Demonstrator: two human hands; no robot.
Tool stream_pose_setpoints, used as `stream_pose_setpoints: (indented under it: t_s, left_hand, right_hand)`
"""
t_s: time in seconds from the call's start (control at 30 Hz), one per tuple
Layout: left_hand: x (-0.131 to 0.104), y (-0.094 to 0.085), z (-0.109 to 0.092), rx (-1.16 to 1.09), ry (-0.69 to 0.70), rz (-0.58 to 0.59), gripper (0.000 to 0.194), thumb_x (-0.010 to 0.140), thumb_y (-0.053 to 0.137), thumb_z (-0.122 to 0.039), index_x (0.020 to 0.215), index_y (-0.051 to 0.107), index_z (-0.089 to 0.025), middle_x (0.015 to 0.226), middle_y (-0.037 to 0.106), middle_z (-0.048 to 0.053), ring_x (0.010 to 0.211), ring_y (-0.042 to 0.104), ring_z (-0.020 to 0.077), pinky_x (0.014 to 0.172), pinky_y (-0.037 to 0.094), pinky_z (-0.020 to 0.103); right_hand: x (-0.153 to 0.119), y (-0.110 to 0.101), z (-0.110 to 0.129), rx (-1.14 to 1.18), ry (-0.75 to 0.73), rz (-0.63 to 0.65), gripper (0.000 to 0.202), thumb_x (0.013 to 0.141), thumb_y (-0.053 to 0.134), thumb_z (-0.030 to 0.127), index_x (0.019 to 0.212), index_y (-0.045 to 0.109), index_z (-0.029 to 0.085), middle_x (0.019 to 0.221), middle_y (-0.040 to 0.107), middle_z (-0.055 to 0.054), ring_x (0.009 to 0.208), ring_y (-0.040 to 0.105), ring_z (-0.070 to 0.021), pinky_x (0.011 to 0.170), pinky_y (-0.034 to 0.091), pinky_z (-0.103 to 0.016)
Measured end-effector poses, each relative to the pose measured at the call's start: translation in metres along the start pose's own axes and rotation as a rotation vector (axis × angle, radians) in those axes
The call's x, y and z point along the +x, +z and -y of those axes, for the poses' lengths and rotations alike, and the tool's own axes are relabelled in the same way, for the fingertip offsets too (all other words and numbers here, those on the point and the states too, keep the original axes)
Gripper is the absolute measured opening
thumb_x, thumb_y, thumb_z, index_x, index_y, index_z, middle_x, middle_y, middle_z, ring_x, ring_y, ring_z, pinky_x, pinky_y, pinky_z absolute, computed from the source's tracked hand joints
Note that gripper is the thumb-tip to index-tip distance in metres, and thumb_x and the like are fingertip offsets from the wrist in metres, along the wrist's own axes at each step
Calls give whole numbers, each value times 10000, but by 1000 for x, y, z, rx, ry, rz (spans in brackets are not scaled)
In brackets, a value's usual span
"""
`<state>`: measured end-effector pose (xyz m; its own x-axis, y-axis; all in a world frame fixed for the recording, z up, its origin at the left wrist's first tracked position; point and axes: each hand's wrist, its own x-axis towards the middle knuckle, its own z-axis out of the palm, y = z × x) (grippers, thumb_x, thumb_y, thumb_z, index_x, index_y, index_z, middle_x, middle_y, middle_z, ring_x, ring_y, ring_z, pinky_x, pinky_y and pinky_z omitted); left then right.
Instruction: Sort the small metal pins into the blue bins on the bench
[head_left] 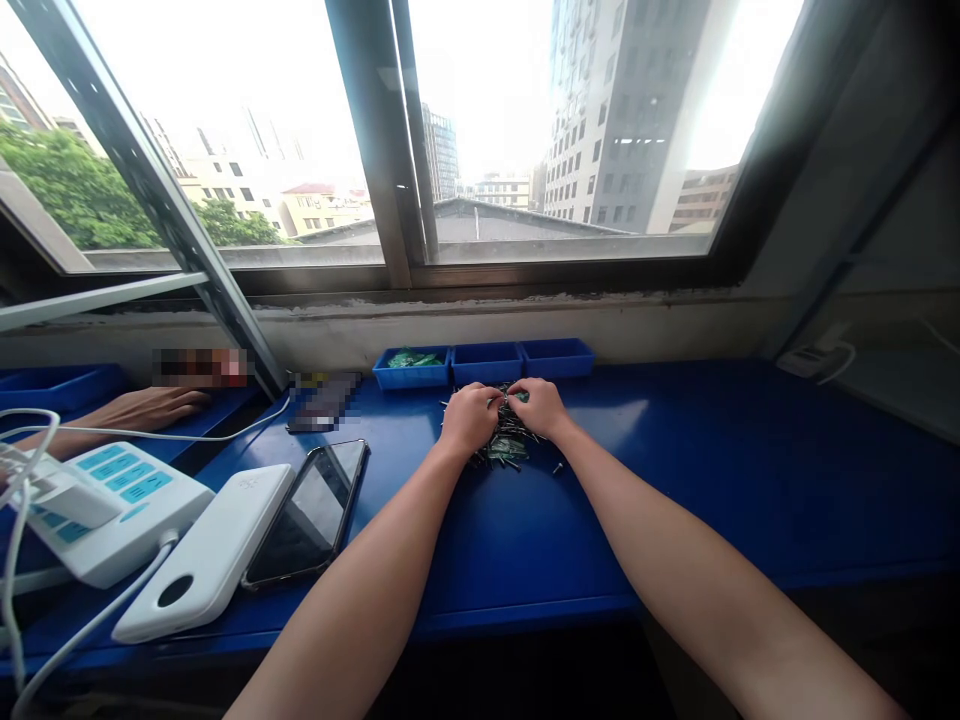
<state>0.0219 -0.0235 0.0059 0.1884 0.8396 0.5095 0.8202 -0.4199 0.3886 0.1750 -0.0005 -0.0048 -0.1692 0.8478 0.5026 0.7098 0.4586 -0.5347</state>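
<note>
Both my hands meet over a pile of dark screws (514, 463) mixed with green pieces on the blue tabletop (517, 560). My left hand (471, 415) is closed, thumb and finger pinched at the pile's upper middle. Facing it, my right hand (538, 405) is pinched too, its fingertips almost touching the left ones. Whatever sits between them is too small to make out. One loose screw (558, 467) lies apart, right of the pile. Just behind my hands stand three joined blue bins; the left bin (411, 378) holds green pieces.
A phone (311, 510), a white power bank (206, 550) and a white power strip (112, 510) with cables lie on the left. A blurred dark object (322, 402) is behind them. Another person's hand (154, 408) rests at far left, beyond a metal post (232, 300). Windows rise behind the table.
</note>
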Motion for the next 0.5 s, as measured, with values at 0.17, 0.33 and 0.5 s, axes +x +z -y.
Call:
stream_pose_setpoints:
  t_s: [0.17, 0.33, 0.5]
  left_hand:
    - [1, 0, 0, -63, -6, -48, 248, 855, 479, -267, 910, 715, -212, 895, 676, 44, 831, 610, 185, 762, 465, 264]
    - [5, 1, 3, -84, -65, 21, 270, 872, 452, -309, 833, 693, -194, 839, 684, 53, 785, 605, 187, 695, 445, 262]
    - [6, -1, 7, -92, -72, 19, 326, 875, 443, -383, 748, 670, -187, 741, 671, 44, 687, 584, 172, 601, 396, 257]
  right_hand:
    - [-4, -3, 5, 117, -89, 10, 147, 705, 605, 161, 796, 707, 215, 844, 710, -10, 837, 620, -186, 791, 465, -284]
    - [-3, -1, 2, 158, -109, 41, 102, 744, 626, 235, 786, 717, 214, 807, 711, -19, 769, 623, -180, 706, 459, -273]
    - [-2, -2, 1, 236, -119, 68, 157, 784, 599, 292, 831, 731, 223, 850, 716, -29, 788, 626, -191, 687, 447, -266]
